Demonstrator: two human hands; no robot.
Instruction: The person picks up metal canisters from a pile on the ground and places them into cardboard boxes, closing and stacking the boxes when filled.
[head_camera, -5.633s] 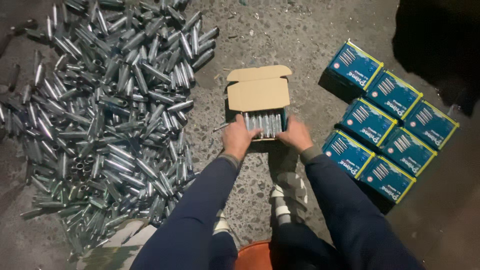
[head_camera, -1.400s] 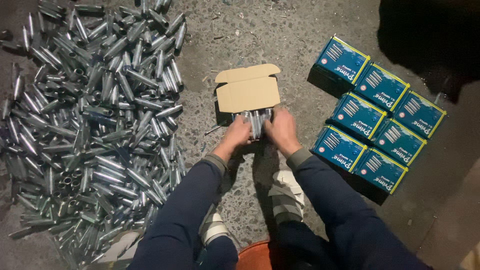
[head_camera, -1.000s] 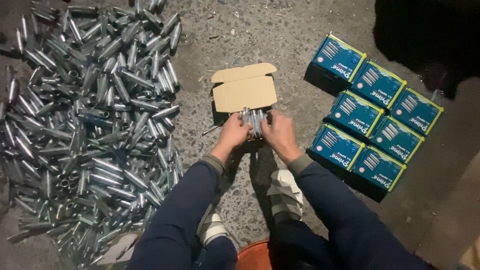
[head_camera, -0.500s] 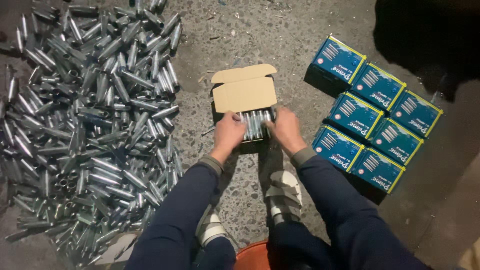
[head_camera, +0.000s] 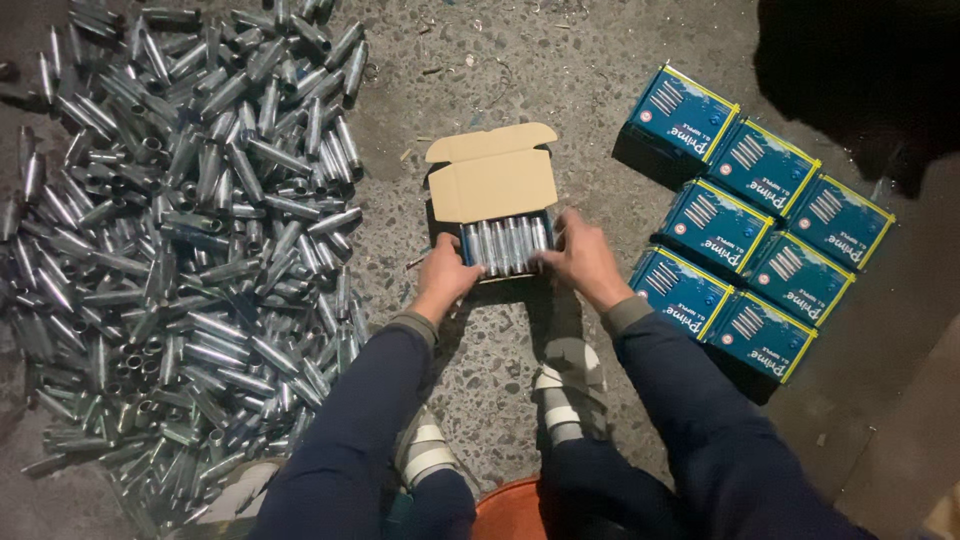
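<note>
The open cardboard box (head_camera: 497, 205) sits on the floor (head_camera: 520, 70) between the feet. The left hand (head_camera: 446, 277) and right hand (head_camera: 585, 262) press their fingers against a row of metal tubes (head_camera: 503, 243) inside, squaring them so they lie packed tight. The loose pile (head_camera: 170, 230) lies within reach; the closed blue boxes (head_camera: 745, 225) sit stacked aside.

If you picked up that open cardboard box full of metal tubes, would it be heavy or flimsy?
Probably heavy for its size: the open brown cardboard box holds a packed row of shiny metal tubes. Its thin walls may sag, and tubes might roll out if tilted.
</note>
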